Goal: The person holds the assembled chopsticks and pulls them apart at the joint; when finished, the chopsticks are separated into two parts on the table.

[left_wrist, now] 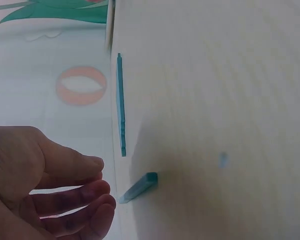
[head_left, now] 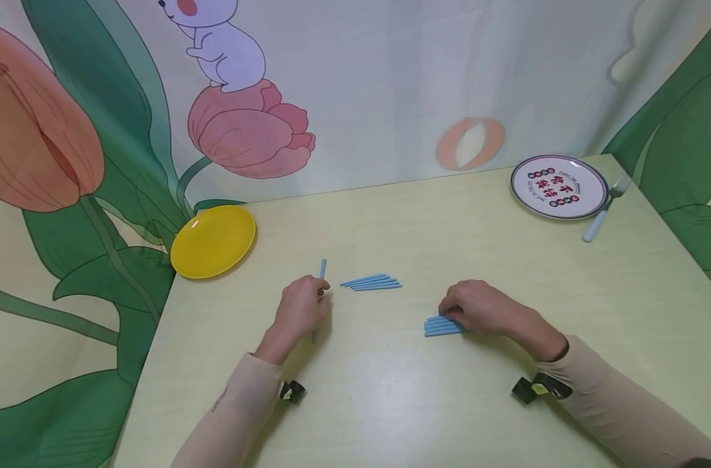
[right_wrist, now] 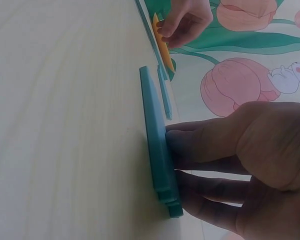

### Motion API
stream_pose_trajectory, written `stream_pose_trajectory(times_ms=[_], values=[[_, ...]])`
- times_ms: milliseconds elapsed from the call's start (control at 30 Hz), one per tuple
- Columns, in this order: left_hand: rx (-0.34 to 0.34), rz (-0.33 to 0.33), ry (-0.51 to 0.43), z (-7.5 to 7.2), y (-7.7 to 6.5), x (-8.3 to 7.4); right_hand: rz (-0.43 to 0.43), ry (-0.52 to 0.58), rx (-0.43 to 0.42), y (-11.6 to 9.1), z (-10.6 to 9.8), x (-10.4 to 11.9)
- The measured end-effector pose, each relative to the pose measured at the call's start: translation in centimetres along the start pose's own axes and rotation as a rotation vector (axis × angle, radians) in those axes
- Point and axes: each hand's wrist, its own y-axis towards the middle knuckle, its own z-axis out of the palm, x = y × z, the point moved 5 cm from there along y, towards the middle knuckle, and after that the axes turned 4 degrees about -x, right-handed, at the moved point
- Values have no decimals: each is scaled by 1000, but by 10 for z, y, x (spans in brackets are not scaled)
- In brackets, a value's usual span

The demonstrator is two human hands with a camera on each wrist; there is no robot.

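Note:
A single blue stick (head_left: 323,268) lies roughly front to back beneath my left hand (head_left: 301,304). In the left wrist view, the thumb and loosely bent fingers (left_wrist: 97,210) stay apart from that stick (left_wrist: 140,187), holding nothing. My right hand (head_left: 483,305) has its thumb and fingertips at a flat bundle of blue sticks (head_left: 440,327), whose right end it covers. From the right wrist, the bundle (right_wrist: 156,140) partly hides the fingertips, which hold it from the top and far side. Between the hands lies a fanned group of several blue sticks (head_left: 372,283).
A yellow plate (head_left: 214,242) sits at the table's left back edge. At the back right is a white plate (head_left: 557,188) with a dark rim and red print, and a fork (head_left: 602,213) lies beside it. Behind the pale table (head_left: 367,403) hangs a printed curtain (head_left: 379,84).

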Motion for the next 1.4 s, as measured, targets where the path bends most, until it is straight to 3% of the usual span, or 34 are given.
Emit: stream_pose_trajectory(times_ms=[333, 533, 767, 1000, 1400], values=[[12, -93, -23, 1, -14, 9, -25, 5, 4, 0, -1, 0], [39, -137, 11, 1, -18, 13, -22, 8, 4, -1, 2, -1], [81, -128, 30, 4, -21, 14, -28, 1, -8, -1, 1, -1], [134, -167, 32, 9, -21, 16, -30, -1, -13, -1, 1, -2], [160, -125, 58, 12, -18, 15, -35, 7, -19, -1, 1, -1]])
